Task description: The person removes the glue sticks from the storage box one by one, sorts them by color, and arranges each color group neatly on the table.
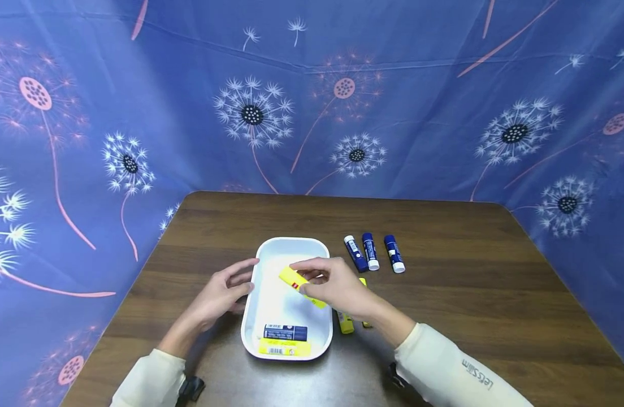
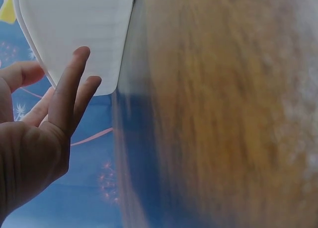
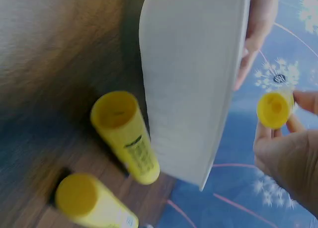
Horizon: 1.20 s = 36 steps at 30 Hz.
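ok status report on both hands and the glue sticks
Right hand pinching yellow glue stick over white tray. Left hand at tray's left side. Dark blue stick, second yellow stick at tray's near end. Nothing seen blocking.

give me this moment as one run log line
right hand: pinches yellow glue stick over white tray | left hand: at tray's left side | inside tray: blue glue stick, second yellow glue stick

The brown wooden worktop [image 1: 495, 294] carries 1 white tray [image 1: 271, 305], 3 blue-and-white glue sticks [image 1: 370, 252] and 2 yellow glue sticks [image 1: 345, 324].
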Motion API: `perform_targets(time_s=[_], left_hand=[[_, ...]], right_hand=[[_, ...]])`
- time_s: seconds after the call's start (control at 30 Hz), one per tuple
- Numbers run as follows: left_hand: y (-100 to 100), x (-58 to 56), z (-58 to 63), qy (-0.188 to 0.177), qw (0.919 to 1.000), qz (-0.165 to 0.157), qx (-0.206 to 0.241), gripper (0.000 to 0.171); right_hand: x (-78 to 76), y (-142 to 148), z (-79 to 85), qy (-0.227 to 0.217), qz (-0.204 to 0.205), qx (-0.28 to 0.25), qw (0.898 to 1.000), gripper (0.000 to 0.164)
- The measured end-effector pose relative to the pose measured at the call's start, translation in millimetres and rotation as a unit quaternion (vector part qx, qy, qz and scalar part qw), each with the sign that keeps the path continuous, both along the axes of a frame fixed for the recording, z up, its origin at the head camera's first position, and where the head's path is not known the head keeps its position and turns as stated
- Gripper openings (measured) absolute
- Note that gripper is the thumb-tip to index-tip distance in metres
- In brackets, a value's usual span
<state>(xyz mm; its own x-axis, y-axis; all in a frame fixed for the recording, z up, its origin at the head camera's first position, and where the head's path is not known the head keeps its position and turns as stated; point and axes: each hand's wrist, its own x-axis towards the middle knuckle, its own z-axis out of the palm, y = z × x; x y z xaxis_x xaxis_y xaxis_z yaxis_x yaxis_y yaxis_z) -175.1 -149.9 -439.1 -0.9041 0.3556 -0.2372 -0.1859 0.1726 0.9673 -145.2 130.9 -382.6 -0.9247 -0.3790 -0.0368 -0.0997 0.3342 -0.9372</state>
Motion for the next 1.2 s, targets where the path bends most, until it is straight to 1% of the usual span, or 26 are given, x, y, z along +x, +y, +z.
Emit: perform_targets(time_s=[0.07,0.13,0.23,0.3,0.37,0.47,0.57,0.7,0.87,1.07,1.2], left_hand=[[-1,0.1,0.4,-0.003,1.0000,0.004,-0.001,0.056],[-1,0.0,0.4,-0.004,1.0000,0.004,-0.002,0.056],[-1,-0.2,-0.4,-0.004,1.0000,0.003,-0.004,0.056],[-1,-0.5,-1.0,-0.001,1.0000,0.003,-0.006,0.056],[-1,-0.9,-1.6,0.001,1.0000,0.005,-0.007,0.056],[-1,-1.9,-1.7,0.004,0.9999,0.005,-0.010,0.055],[-1,-2.3,-1.5,0.006,0.9999,0.005,-0.011,0.056],[-1,-2.1,-2.4,0.003,0.9999,0.006,-0.008,0.056],[-1,-1.7,-2.5,0.005,1.0000,0.001,-0.003,0.056],[-1,-1.3,-2.3,0.004,1.0000,0.002,-0.006,0.056],[-2,-0.7,-2.3,0.006,1.0000,0.000,-0.008,0.056]], right_hand=[[4.2,10,2.8,-0.023,-0.044,-0.035,0.998,0.043],[8.7,20,4.2,-0.041,-0.093,-0.061,0.993,0.045],[16.8,36,2.8,-0.066,-0.169,-0.092,0.979,0.046],[22.7,48,-0.8,-0.075,-0.212,-0.093,0.970,0.046],[29.2,59,-6.1,-0.081,-0.246,-0.092,0.961,0.046],[37.0,75,-16.6,-0.086,-0.290,-0.088,0.949,0.047],[42.2,87,-29.9,-0.087,-0.326,-0.086,0.937,0.047],[49.1,98,-48.1,-0.097,-0.359,-0.049,0.927,0.047],[55.2,108,-64.3,-0.099,-0.373,-0.021,0.922,0.048],[55.7,113,-71.0,-0.093,-0.377,-0.003,0.922,0.046],[52.4,114,-72.4,-0.088,-0.374,0.026,0.923,0.045]])
